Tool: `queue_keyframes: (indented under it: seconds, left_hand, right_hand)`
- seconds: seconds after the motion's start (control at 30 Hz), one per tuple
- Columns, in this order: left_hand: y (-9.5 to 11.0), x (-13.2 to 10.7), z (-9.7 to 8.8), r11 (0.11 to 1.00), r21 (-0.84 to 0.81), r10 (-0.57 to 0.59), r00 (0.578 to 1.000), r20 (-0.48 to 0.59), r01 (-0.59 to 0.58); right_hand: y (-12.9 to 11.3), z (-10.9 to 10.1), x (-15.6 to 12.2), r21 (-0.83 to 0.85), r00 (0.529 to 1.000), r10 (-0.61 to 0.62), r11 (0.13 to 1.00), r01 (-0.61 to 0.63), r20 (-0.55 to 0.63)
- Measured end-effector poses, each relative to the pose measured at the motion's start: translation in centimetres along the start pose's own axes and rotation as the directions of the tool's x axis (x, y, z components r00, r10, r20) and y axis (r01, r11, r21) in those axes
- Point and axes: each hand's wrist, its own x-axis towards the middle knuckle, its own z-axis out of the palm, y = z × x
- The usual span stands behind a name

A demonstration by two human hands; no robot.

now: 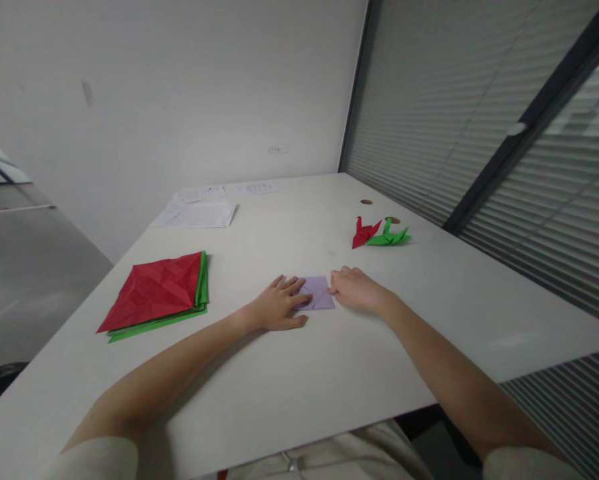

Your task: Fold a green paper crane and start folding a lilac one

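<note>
A small folded purple paper (319,292) lies flat on the white table (329,373) in front of me. My left hand (278,305) rests on its left side, fingers stretched out flat and pressing it down. My right hand (355,289) sits at the paper's right edge with fingers curled, fingertips pinched on that edge. Both forearms reach in from the near table edge.
A stack of creased red and green paper sheets (158,292) lies to the left. A red origami crane (363,232) and a green origami crane (390,235) stand at the back right. White printed sheets (199,213) lie at the far end. Window blinds (504,147) run along the right.
</note>
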Motion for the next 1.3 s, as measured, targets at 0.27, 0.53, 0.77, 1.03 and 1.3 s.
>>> queue_keyframes:
  seconds: [0.27,0.53,0.77,1.03,1.3]
  left_hand:
    - [0.2,-0.2,-0.4,1.000,-0.017,-0.002,1.000,-0.008,0.002]
    - [0.5,-0.2,-0.5,0.996,-0.061,-0.078,0.992,-0.097,0.072]
    - [0.2,0.0,-0.1,0.990,-0.140,-0.045,0.995,-0.088,0.033]
    - [0.1,-0.1,-0.1,0.983,-0.142,-0.129,0.986,-0.105,0.113]
    - [-0.5,0.2,0.5,0.962,-0.164,-0.241,0.962,-0.131,0.219]
  right_hand:
    - [0.9,0.4,0.8,0.046,0.997,-0.048,0.998,0.051,-0.063]
    - [1.9,2.0,1.9,0.342,0.940,-0.258,0.883,0.323,-0.221]
    - [2.2,2.7,2.3,0.332,0.932,-0.297,0.875,0.353,-0.210]
    - [2.0,2.4,2.4,0.349,0.902,-0.356,0.836,0.424,-0.243]
    - [1.6,2.4,2.6,0.353,0.893,-0.310,0.837,0.419,-0.327]
